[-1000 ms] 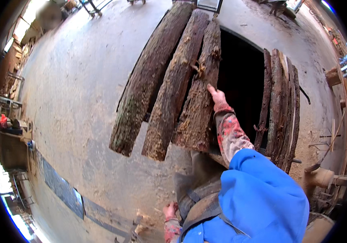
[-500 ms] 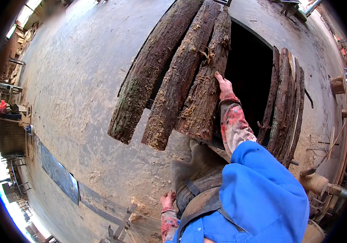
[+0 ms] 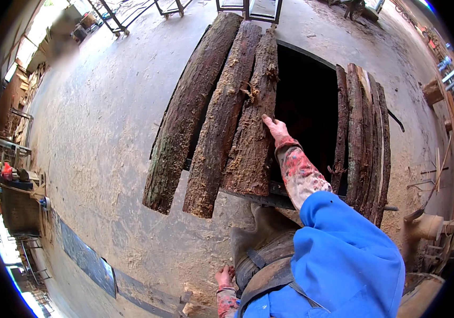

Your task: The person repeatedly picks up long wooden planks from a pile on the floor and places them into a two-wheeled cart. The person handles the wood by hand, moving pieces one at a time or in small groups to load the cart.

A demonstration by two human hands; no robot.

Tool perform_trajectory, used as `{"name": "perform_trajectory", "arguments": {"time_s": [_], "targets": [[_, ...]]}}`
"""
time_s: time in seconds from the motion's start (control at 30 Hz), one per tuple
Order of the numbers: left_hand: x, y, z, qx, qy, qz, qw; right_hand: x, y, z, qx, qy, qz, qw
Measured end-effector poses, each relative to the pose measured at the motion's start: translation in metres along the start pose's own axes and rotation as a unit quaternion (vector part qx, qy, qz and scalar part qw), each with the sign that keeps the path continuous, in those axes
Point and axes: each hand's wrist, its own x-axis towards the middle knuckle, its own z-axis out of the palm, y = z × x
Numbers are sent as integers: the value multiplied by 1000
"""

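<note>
Three long bark-covered wood slabs lie side by side over a dark frame (image 3: pixel 311 50): a left slab (image 3: pixel 192 114), a middle slab (image 3: pixel 221 122) and a right slab (image 3: pixel 250 143). My right hand (image 3: pixel 275 129) grips the edge of the right slab, its thumb on the bark and its other fingers mostly hidden. Loose shreds of bark cling to this slab above the hand. My left hand (image 3: pixel 225 276) hangs low beside my leg, its fingers curled, with nothing visible in them.
Several thinner bark strips (image 3: pixel 362 138) stand bunched on the frame's right side, across a deep black opening. Wheeled metal racks (image 3: pixel 261 10) stand at the far side. A cut log (image 3: pixel 432 91) and long-handled tools lie at the right. Sawdust covers the concrete floor (image 3: pixel 94 138).
The view has tilted upward, so more of the far racks shows and the slabs sit lower and further left. My right hand stays on the right slab; my left hand still hangs.
</note>
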Motion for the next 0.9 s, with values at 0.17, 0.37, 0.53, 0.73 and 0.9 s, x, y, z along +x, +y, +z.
{"name": "perform_trajectory", "arguments": {"time_s": [0.17, 0.37, 0.53, 0.73, 0.9], "targets": [[-7, 26, -1, 15, -23, 16, 999, -53, 7, -23, -13, -65, -37, 997], [6, 54, -4, 32, -38, 33, 998, -132, 51, -62, -188, -39, -143, 971], [29, 77, -18, 95, -73, 36, 992, -227, 48, -80, -355, 47, -247, 900], [68, 105, -38, 164, -159, 35, 973, -302, 66, -73, -406, 108, -284, 862], [86, 121, -67, 227, -173, 30, 958, -366, 106, -43, -368, 78, -229, 898]]}}
